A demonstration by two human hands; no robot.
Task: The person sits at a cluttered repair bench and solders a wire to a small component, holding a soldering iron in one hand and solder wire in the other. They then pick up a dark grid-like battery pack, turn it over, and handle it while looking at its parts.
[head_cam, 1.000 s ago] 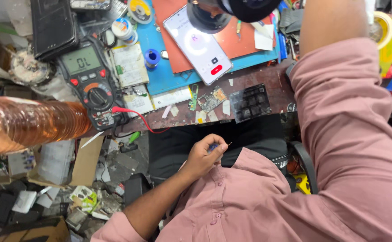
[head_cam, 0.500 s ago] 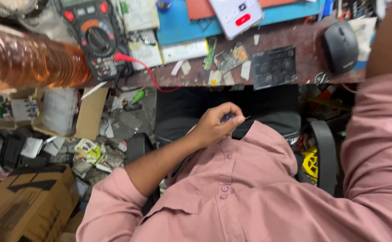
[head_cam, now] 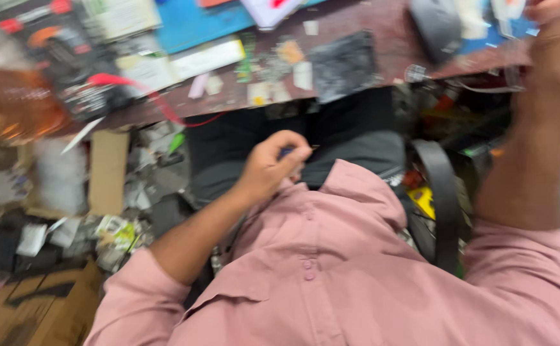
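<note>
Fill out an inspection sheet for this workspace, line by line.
Surface: dark brown bench, crowded; a blue mat at the back.
Job's things: small dark-blue object pinched by the left hand above the lap; too blurred to identify.
Clutter: paper scraps, a dark flat panel, a multimeter, a grey mouse.
Grips: left hand closed on the small object; right hand raised at the frame edge, its grip cannot be told.
Cables: red lead running off the bench edge.
Surroundings: cardboard boxes and litter on the floor.
</note>
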